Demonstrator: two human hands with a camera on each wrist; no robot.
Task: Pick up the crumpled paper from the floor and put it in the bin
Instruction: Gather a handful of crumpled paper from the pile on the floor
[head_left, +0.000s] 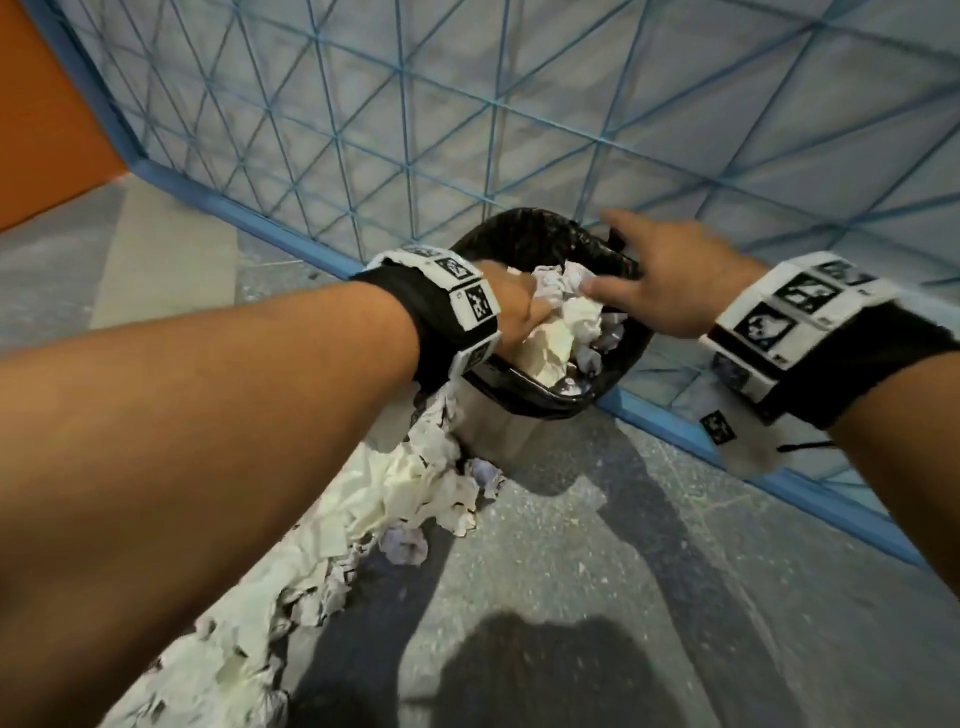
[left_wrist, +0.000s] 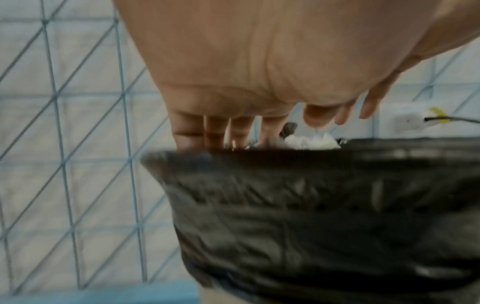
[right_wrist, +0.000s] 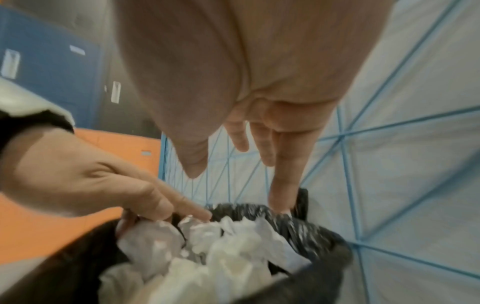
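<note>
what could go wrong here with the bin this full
The crumpled paper is heaped above the bin rim, so wads may spill back onto the floor. The left hand pressing at the near edge could tip the bin or drag the black liner down. More loose paper on the floor may not fit.

- One bin (head_left: 519, 400), round, lined with one black bag (left_wrist: 311, 205).
- Two hands over it: the left hand (head_left: 511, 306) and the right hand (head_left: 660, 270).
- Two wristbands with black-and-white markers, one on each wrist (head_left: 462, 306) (head_left: 789, 317).
- Crumpled paper in the bin (head_left: 558, 322): several balls heaped together (too tangled to count singly).
- Crumpled paper on the floor (head_left: 405, 499): one long scattered heap, pieces too many and too merged to count.
- One blue-framed mesh panel (head_left: 467, 104) behind the bin.
</note>
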